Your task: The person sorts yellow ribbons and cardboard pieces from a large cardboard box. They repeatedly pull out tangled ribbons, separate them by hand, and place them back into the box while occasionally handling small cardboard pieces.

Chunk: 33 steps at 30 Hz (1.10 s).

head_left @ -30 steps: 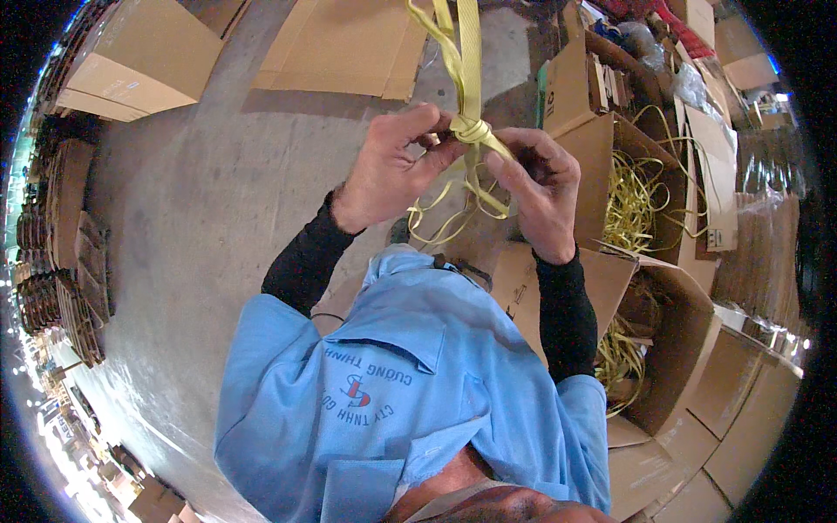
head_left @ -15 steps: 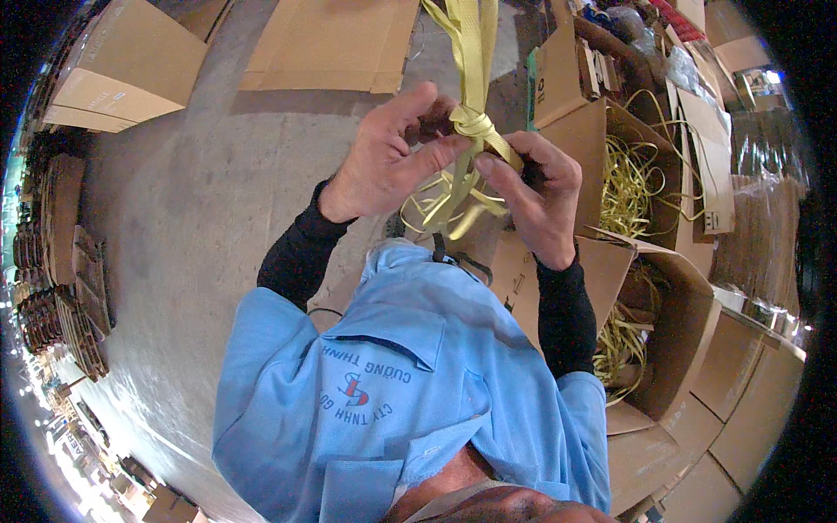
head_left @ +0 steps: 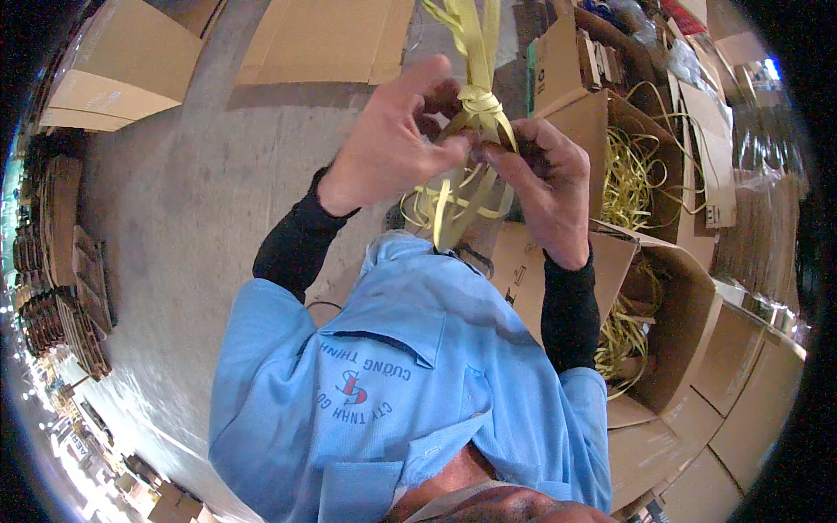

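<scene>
A bundle of yellow-green strapping bands [head_left: 473, 39] hangs down from the top of the head view. It is knotted [head_left: 479, 101] in front of me, and loose ends [head_left: 446, 213] dangle below the knot. My left hand [head_left: 403, 131] comes at the bands from the left, thumb and fingers pinched on a strand just under the knot. From the right, my right hand [head_left: 547, 179] grips a band close by, thumb against curled fingers. The fingertips of both hands nearly meet below the knot, and some of them are hidden behind the bands.
To the right, open cardboard boxes hold tangled yellow strapping [head_left: 629, 174], with a second box [head_left: 684, 322] nearer me. A flat cardboard sheet [head_left: 327, 39] lies ahead on the concrete floor [head_left: 200, 235]. A carton [head_left: 131, 65] stands far left, beside stacked pallets [head_left: 83, 296].
Both hands have shifted slightly; my left hand has turned and its fingertips now sit below the knot, close to the right ones. The knot has risen a little, and the loose ends have swung.
</scene>
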{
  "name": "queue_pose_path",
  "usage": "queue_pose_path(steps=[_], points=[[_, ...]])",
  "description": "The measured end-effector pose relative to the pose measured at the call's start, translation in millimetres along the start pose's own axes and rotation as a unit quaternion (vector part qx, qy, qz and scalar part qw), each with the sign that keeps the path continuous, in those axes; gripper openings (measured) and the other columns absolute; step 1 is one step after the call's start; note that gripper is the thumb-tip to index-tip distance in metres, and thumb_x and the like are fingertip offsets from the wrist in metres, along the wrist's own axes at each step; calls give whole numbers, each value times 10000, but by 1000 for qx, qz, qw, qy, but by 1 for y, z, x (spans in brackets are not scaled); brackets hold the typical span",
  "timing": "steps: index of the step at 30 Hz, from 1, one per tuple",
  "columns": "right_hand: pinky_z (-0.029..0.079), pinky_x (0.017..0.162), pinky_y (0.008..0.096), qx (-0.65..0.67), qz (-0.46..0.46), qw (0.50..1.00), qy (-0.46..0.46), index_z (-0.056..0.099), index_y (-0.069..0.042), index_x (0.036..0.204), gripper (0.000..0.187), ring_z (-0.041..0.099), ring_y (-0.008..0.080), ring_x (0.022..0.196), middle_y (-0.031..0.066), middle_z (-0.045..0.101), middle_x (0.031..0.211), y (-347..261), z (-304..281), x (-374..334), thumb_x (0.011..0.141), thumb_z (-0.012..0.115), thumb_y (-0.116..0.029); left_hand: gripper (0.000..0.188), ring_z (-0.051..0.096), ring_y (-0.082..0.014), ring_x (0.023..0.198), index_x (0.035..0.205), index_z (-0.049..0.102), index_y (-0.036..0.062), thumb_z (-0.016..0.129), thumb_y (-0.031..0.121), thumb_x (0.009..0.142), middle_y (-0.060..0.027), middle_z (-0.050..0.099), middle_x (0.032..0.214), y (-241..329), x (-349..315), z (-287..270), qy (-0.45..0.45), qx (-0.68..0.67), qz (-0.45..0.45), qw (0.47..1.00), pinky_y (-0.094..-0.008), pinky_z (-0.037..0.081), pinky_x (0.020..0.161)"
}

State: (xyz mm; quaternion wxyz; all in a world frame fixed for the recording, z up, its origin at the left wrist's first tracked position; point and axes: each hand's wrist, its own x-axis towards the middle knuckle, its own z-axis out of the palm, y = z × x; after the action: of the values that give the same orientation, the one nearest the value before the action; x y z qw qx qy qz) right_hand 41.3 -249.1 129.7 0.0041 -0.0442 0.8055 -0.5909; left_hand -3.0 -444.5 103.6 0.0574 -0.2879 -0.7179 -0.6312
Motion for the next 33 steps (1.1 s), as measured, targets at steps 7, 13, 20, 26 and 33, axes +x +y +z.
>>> queue_pose_path(steps=[7, 13, 20, 26, 33], points=[[379, 477, 211, 386, 126, 909, -99, 578, -3, 1083, 195, 437, 45, 529, -10, 554, 770, -1, -7, 0, 978, 563, -166, 491, 568, -461, 804, 1149, 442, 28, 682, -5, 722, -233, 567, 901, -23, 1, 22, 17, 179, 78, 981, -484, 482, 684], [320, 393, 173, 607, 47, 774, -173, 499, -10, 1217, 266, 319, 11, 457, -33, 449, 762, 6, -34, 2, 1048, 420, -199, 159, 576, -126, 780, 1063, 525, 46, 570, 133, 937, -35, 561, 908, -59, -3, 21, -75, -99, -78, 989, -283, 498, 693], [287, 392, 186, 515, 116, 846, -82, 524, -4, 1249, 343, 316, 21, 442, -47, 411, 647, 8, -48, -14, 1045, 453, -271, 129, 618, -165, 779, 957, 605, 11, 583, 83, 851, -76, 628, 845, -58, -8, -14, -153, 80, -4, 985, -300, 501, 690], [299, 452, 213, 308, 116, 944, -4, 620, -3, 1169, 304, 382, 47, 500, -42, 470, 641, 3, -46, -22, 1003, 548, -248, 310, 566, -136, 718, 1053, 611, 85, 566, -90, 800, -74, 627, 853, -45, -8, -25, -163, 70, 29, 984, -286, 448, 600], [296, 462, 217, 409, 128, 902, -61, 623, -12, 1119, 267, 368, 45, 507, -52, 434, 621, 10, -24, -25, 993, 565, -240, 573, 552, -84, 902, 1347, 415, 139, 731, 65, 875, -71, 617, 1190, -22, -23, 25, -106, -358, -47, 926, -237, 467, 751]])
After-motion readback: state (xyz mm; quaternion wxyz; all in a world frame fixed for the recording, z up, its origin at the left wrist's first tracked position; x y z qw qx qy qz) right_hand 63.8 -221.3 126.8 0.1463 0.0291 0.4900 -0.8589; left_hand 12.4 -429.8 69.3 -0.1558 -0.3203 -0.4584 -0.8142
